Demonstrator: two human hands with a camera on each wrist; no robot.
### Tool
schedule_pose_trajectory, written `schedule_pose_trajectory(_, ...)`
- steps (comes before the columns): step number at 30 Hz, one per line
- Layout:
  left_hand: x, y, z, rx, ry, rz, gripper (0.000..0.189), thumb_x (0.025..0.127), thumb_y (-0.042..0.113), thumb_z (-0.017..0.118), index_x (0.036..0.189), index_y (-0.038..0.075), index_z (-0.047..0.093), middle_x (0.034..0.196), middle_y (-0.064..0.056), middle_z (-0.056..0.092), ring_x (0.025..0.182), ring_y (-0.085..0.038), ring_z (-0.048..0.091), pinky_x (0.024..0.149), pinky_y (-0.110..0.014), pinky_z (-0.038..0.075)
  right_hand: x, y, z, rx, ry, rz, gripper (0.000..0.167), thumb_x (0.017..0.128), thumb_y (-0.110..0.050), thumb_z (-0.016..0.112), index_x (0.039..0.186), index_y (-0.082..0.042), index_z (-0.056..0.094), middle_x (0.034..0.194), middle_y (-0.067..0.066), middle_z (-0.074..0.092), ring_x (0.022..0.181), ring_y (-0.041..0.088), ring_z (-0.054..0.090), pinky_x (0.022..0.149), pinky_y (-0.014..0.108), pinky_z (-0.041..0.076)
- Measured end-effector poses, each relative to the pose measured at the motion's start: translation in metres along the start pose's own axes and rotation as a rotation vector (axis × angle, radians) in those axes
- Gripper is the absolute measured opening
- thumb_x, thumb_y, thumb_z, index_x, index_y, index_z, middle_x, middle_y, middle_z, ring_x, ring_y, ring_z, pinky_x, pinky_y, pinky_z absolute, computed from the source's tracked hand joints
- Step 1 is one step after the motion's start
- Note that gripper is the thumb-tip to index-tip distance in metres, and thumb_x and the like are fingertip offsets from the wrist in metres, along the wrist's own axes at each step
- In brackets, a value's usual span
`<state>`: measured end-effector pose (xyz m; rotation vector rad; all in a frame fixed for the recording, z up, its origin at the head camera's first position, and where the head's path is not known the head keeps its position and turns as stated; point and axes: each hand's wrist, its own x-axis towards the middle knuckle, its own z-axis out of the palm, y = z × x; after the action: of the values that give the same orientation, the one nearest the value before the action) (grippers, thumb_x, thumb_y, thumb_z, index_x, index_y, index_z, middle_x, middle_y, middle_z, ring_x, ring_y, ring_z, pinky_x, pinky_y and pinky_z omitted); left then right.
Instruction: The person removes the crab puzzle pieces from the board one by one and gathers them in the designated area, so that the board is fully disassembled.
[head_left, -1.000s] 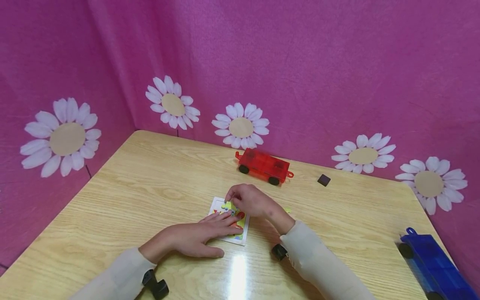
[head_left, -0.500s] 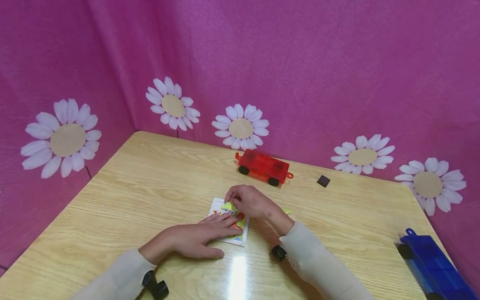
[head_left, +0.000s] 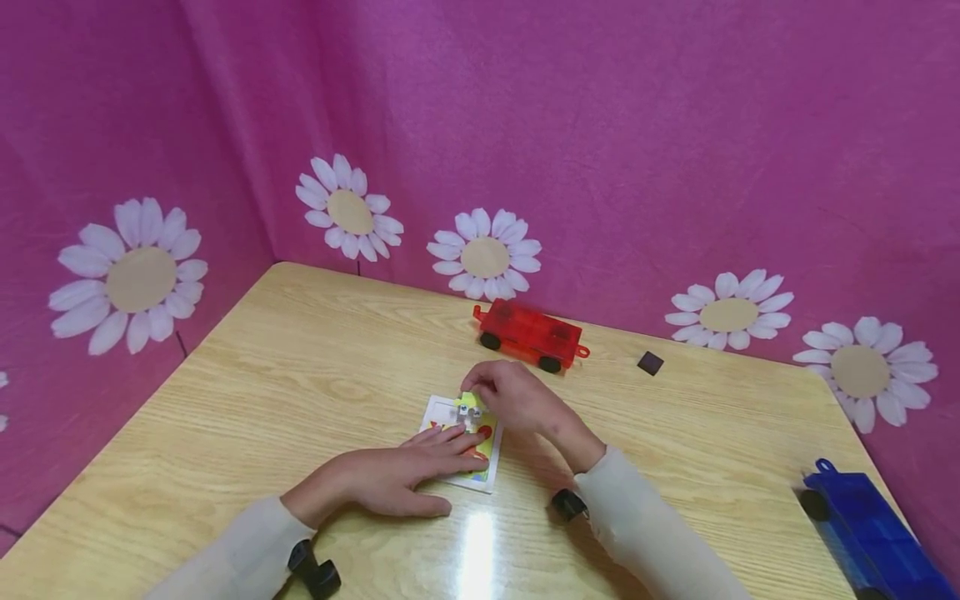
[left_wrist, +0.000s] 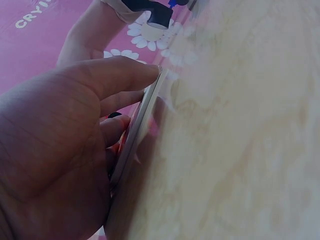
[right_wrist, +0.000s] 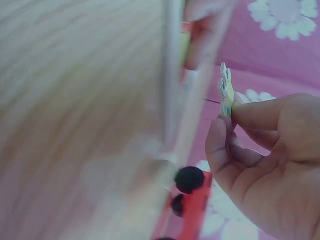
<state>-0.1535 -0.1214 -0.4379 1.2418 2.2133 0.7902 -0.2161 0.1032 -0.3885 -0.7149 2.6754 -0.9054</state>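
Note:
A small picture puzzle board (head_left: 431, 412) with a white rim lies on the table in the head view. My left hand (head_left: 397, 481) rests across its lower part, fingers spread and straight; the left wrist view shows the thumb at the edge of the board (left_wrist: 136, 131). Over the board's top end, my right hand (head_left: 522, 404) pinches a yellow puzzle piece (head_left: 469, 405) printed with eyes. In the right wrist view the piece (right_wrist: 227, 94) stands on edge between thumb and fingertips, apart from the board. A bare white patch shows at the board's upper left.
Behind the board stands a red toy wagon (head_left: 531, 333) with black wheels. A dark square tile (head_left: 650, 362) lies to its right. A blue toy wagon (head_left: 873, 529) sits at the table's right edge. A pink flowered cloth (head_left: 600, 150) hangs behind the table (head_left: 315, 358).
My right hand has lifted the yellow piece off the board and moved slightly right and up with it. A pale gap shows beneath. My left hand stays in place.

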Motion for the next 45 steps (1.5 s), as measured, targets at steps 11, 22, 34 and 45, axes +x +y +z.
schedule_pose_trajectory(11, 0.002, 0.0, -0.001, 0.014, 0.006, 0.015, 0.064, 0.104, 0.036, 0.059, 0.163, 0.028, 0.035, 0.172, 0.006, 0.01, 0.157, -0.019, -0.002, 0.124, -0.048, 0.002, -0.035, 0.023, -0.032, 0.007, 0.089, -0.05, 0.018, 0.101, 0.002, 0.059, 0.106, -0.004, 0.075, 0.099, 0.002, 0.07, 0.078, 0.016, 0.055, 0.071, 0.032, 0.051)
schedule_pose_trajectory(22, 0.001, 0.0, -0.001, -0.005, 0.004, 0.008, 0.064, 0.104, 0.037, 0.059, 0.163, 0.029, 0.035, 0.172, 0.006, 0.01, 0.156, -0.018, -0.002, 0.124, -0.048, 0.002, -0.074, 0.062, -0.055, 0.032, 0.121, 0.004, 0.017, 0.1, 0.006, 0.059, 0.106, -0.003, 0.073, 0.093, 0.002, 0.065, 0.078, 0.018, 0.054, 0.067, 0.03, 0.05)
schedule_pose_trajectory(34, 0.0, 0.001, -0.001, -0.02, 0.001, 0.019, 0.064, 0.104, 0.034, 0.06, 0.163, 0.026, 0.035, 0.172, 0.004, 0.009, 0.157, -0.02, -0.003, 0.124, -0.048, 0.001, -0.109, 0.105, -0.071, -0.038, 0.147, 0.09, 0.016, 0.099, 0.006, 0.061, 0.103, -0.004, 0.074, 0.096, 0.002, 0.068, 0.083, 0.018, 0.056, 0.07, 0.03, 0.05)
schedule_pose_trajectory(45, -0.001, 0.002, -0.001, -0.012, 0.003, 0.01, 0.064, 0.104, 0.034, 0.06, 0.163, 0.027, 0.035, 0.172, 0.005, 0.01, 0.157, -0.019, -0.002, 0.124, -0.048, 0.002, -0.127, 0.131, -0.073, -0.084, 0.097, 0.164, 0.017, 0.1, 0.003, 0.061, 0.102, -0.007, 0.074, 0.094, 0.0, 0.066, 0.084, 0.019, 0.054, 0.07, 0.031, 0.047)
